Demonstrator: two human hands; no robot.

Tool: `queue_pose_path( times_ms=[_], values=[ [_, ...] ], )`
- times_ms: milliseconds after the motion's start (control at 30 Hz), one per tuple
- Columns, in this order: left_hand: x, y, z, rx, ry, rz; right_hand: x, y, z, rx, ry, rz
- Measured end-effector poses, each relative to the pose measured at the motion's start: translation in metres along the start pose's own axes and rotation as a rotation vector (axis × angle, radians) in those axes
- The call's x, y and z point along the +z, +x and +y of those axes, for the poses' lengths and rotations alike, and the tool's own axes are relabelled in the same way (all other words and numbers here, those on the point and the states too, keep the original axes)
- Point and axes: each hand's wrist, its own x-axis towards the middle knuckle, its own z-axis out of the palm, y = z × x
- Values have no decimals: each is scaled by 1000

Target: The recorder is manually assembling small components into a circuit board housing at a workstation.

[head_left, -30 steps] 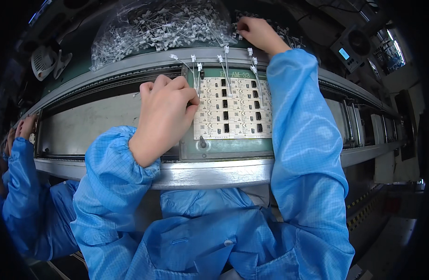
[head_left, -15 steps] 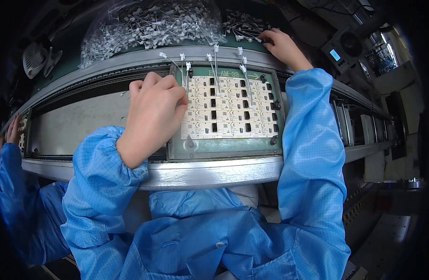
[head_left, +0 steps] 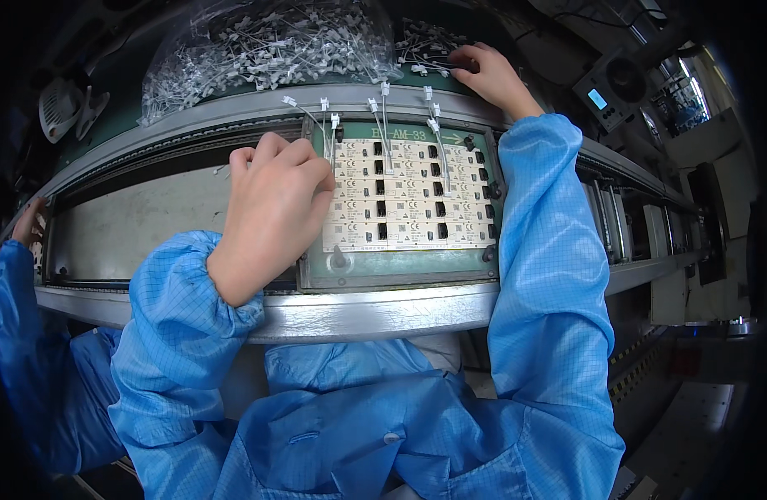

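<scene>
My left hand point(head_left: 275, 212) is curled at the left edge of a green carrier plate point(head_left: 375, 271), its fingers closed beside a white wire lead point(head_left: 332, 143); whatever it grips is hidden beneath the fingers. On the plate lies a panel of white circuit boards point(head_left: 413, 189) in rows, with black components. Several white leads with connectors point(head_left: 385, 112) run from the panel's upper part over the rail. At the far right, my right hand point(head_left: 493, 82) reaches to a small pile of leads point(head_left: 429, 46), thumb and forefinger bent but apart at the tips.
A clear plastic bag point(head_left: 267, 54) heaped with white leads lies behind the metal rail point(head_left: 383, 310) line. A white fan-like object point(head_left: 60, 104) stands far left. A device with a lit display point(head_left: 598, 98) is far right. Another person's hand point(head_left: 29, 221) is at the left edge.
My right hand has shifted slightly left and farther away over the small pile of leads. My left hand has barely moved.
</scene>
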Motion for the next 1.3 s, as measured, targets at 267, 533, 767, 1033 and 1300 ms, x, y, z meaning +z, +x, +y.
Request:
queue_pose_path(
  times_ms=[267,533,767,1033,1300],
  values=[
    [2,-2,-2,-10,1,2,13,31,-51,-107,1,-59],
    [-3,0,0,-31,-18,-28,4,53,-39,-143,-78,-201],
    [-1,-4,-11,-50,-18,-4,-48,40,-81,-86,-189,-300],
    [0,-1,-8,-31,-22,-35,-79,-4,-77,107,-274,-157],
    [3,1,-2,-24,-12,-42,-75,-19,-25,25,-43,77]
  ],
)
